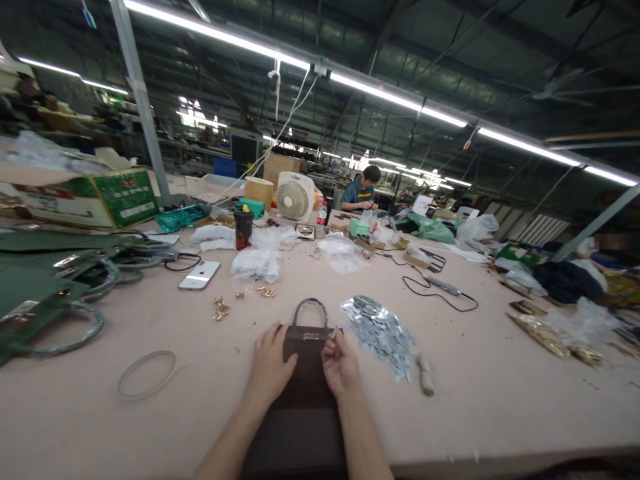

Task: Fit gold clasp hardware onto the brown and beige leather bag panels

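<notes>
My left hand [274, 360] lies open on the brown bag [307, 377], right hand [341, 363] pinching a small gold-coloured piece [335, 331] at its far right corner: hardware-fitting, I'd judge, wanting careful alignment.

Handbag [307, 383] dark brown; tabletop [190, 430] pale pinkish beige; flat pieces [377, 330] silvery grey; stacked bags [40, 283] muted green.

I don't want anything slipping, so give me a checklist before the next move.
1. Left grip resting on the brown bag: ok, on its left side.
2. Right grip pinching a small piece: ok.
3. Small piece's exact type: cannot tell.
4. Bag's handle clear of both grips: ok.
5. Metal fitting uncovered: ok.
6. Grey pieces contained: not ok, loosely heaped.
</notes>
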The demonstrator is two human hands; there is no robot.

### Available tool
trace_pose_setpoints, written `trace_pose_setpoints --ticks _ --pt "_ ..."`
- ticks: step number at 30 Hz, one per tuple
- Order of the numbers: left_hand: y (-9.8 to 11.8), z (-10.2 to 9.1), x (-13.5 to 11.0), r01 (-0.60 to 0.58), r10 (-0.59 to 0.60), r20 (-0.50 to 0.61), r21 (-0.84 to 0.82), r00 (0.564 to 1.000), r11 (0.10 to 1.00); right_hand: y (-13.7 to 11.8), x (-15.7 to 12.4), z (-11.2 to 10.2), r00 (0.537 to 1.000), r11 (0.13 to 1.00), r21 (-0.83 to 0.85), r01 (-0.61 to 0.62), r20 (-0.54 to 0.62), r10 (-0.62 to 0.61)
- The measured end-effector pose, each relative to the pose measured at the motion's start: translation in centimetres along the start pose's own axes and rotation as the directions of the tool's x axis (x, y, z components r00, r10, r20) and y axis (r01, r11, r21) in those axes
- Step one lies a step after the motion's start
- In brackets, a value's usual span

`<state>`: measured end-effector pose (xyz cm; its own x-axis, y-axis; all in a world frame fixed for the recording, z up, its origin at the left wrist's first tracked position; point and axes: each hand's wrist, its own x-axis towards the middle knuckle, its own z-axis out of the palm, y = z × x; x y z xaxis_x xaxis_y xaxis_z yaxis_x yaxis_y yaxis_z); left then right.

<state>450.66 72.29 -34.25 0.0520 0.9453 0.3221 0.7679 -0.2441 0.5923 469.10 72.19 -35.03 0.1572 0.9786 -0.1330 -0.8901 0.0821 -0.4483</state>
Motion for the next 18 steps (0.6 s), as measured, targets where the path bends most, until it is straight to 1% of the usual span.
trace_pose_setpoints --ticks 2,4,7,9,11,12,14,16,18 --pt "0.7 0.4 1.6 0.015 -0.022 0.093 0.076 0.995 0.997 -0.1 0.0 0.0 1.000 1.000 -0.010 0.008 -0.004 -0.008" --pt "1.4 0.7 2.7 0.026 -0.040 0.131 0.111 0.991 0.994 -0.2 0.0 0.0 1.000 1.000 -0.023 0.010 -0.002 -0.010" --pt "1.8 0.9 3.9 0.047 -0.064 0.131 0.131 0.989 0.990 -0.3 0.1 0.1 1.000 1.000 -0.022 0.009 -0.002 -0.009" --pt "1.7 1.0 4.4 0.049 -0.068 0.136 0.144 0.988 0.988 -0.4 0.2 0.2 1.000 1.000 -0.021 0.002 -0.011 -0.002" --pt "1.4 1.1 4.6 0.051 -0.065 0.109 0.128 0.992 0.990 -0.5 0.4 0.4 1.000 0.999 -0.031 -0.007 -0.018 0.007" --pt "1.2 1.1 4.5 0.065 -0.070 0.073 0.074 0.995 0.995 -0.5 0.4 0.5 1.000 0.999 -0.040 -0.008 -0.022 0.007" --pt "0.9 1.2 4.3 0.110 -0.114 -0.025 -0.106 0.993 0.988 -0.5 0.3 0.8 1.000 0.998 -0.061 -0.001 -0.027 -0.001" --pt "0.5 1.3 4.0 0.161 -0.195 -0.102 -0.275 0.975 0.948 -0.6 0.0 1.0 0.999 0.996 -0.086 0.009 -0.031 -0.012" --pt "-0.1 1.3 4.0 0.225 -0.290 -0.140 -0.357 0.947 0.906 -0.7 -0.2 1.3 0.999 0.991 -0.130 0.017 -0.028 -0.020"
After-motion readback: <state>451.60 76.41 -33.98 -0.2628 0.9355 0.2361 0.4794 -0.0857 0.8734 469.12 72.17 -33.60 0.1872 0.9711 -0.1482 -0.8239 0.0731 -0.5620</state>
